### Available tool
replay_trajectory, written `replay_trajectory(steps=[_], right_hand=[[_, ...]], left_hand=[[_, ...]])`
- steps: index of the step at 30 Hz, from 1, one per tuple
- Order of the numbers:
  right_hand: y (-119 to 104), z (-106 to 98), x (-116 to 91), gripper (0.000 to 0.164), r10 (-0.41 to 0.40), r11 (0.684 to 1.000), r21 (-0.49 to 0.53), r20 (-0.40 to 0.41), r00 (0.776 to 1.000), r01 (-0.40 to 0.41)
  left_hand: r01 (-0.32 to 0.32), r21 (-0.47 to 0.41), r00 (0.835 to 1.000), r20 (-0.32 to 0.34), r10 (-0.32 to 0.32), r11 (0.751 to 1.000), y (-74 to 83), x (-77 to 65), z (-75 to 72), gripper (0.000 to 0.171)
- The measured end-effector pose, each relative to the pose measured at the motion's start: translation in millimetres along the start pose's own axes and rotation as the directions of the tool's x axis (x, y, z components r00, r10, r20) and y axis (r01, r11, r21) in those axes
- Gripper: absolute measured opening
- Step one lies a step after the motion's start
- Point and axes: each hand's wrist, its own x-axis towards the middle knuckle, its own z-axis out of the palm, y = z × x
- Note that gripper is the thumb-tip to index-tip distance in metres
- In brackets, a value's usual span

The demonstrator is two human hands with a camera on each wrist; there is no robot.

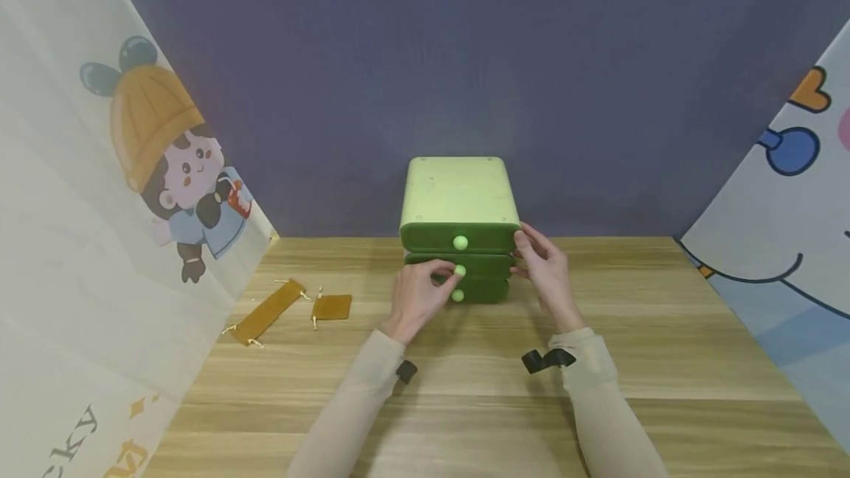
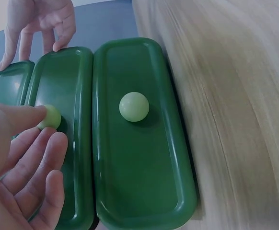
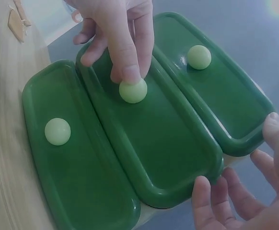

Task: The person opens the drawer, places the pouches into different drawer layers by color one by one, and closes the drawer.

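Observation:
A small cabinet with a pale green top (image 1: 458,186) and three dark green drawers stands against the back wall. Thumb and fingers of my left hand (image 1: 418,297) pinch the round, light green knob (image 3: 133,90) of the middle drawer (image 3: 166,139). At the cabinet's right side is my right hand (image 1: 546,271). Its thumb touches the right end of the top drawer (image 1: 432,237), while other fingertips rest on the right end of the middle drawer. The bottom drawer (image 2: 134,163) has its own knob (image 2: 134,107), untouched.
Left of the cabinet, a long brown drawstring pouch (image 1: 268,313) and a smaller brown pouch (image 1: 332,307) lie on the wooden table (image 1: 478,397). A dark wall (image 1: 458,57) rises behind, with printed panels at both sides.

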Motion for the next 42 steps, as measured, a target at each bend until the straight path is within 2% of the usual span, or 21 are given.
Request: replay_trajectory(steps=[6,12,24,30,35,38,42], right_hand=[[-0.4,1.6,-1.3,0.059,-0.002,1.000,0.010,-0.001,1.000,0.002],[-1.8,1.9,-1.3,0.059,-0.005,1.000,0.016,-0.012,1.000,0.005],[-0.5,1.7,0.3,0.061,-0.016,0.999,0.042,-0.006,1.000,0.016],[-0.3,1.5,0.7,0.064,-0.017,0.999,0.043,0.004,1.000,0.017],[-0.2,1.1,1.0,0.061,-0.019,0.999,0.044,-0.004,1.000,0.019],[0.0,0.8,0.9,0.060,-0.016,0.999,0.039,0.003,1.000,0.016],[0.9,-0.4,0.9,0.061,-0.011,0.999,0.037,0.007,1.000,0.010]], left_hand=[[0.029,-0.008,0.999,-0.024,-0.029,1.000,-5.2,3.0,2.7,0.015],[0.008,-0.014,0.999,-0.038,-0.008,1.000,-7.0,6.4,2.0,0.014],[0.024,-0.033,1.000,-0.002,-0.024,0.999,-9.1,3.3,3.6,0.014],[0.064,0.001,0.997,0.034,-0.064,0.998,-14.4,-3.3,3.6,0.012],[0.059,0.059,0.994,0.090,-0.064,0.996,-16.5,-6.7,4.7,0.012],[0.059,0.079,0.988,0.135,-0.069,0.995,-17.1,-8.6,6.5,0.014],[0.067,0.091,0.983,0.163,-0.081,0.994,-17.6,-10.7,9.2,0.016]])
